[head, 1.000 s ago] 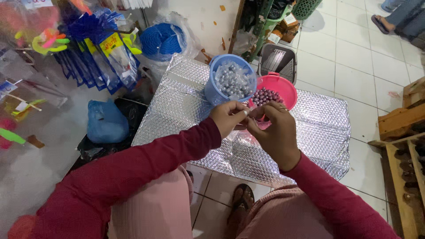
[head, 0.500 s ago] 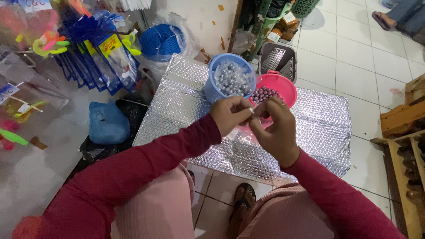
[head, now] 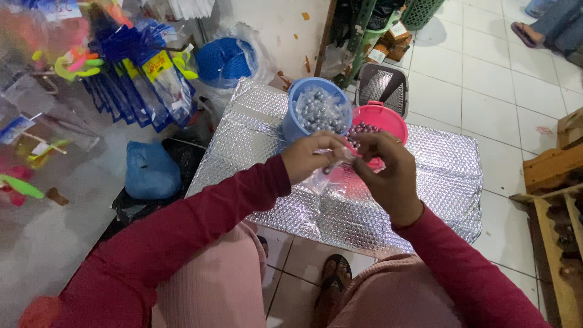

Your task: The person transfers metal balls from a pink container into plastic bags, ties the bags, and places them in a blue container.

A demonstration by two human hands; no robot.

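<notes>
Above a silver bubble-foil sheet (head: 425, 176), two hands pinch a small clear plastic bag (head: 325, 176).
Left hand (head: 310, 159) and right hand (head: 388, 173) grip its top, near a blue bucket of grey beads (head: 316, 112) and a pink bucket of dark beads (head: 379, 124).

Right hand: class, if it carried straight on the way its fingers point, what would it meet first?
The right hand points up-left; it would probably meet the left hand first, then the blue bucket. Depth is uncertain.

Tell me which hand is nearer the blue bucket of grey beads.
Left. The left hand sits just below the blue bucket; the right hand is farther right, before the pink bucket.
</notes>
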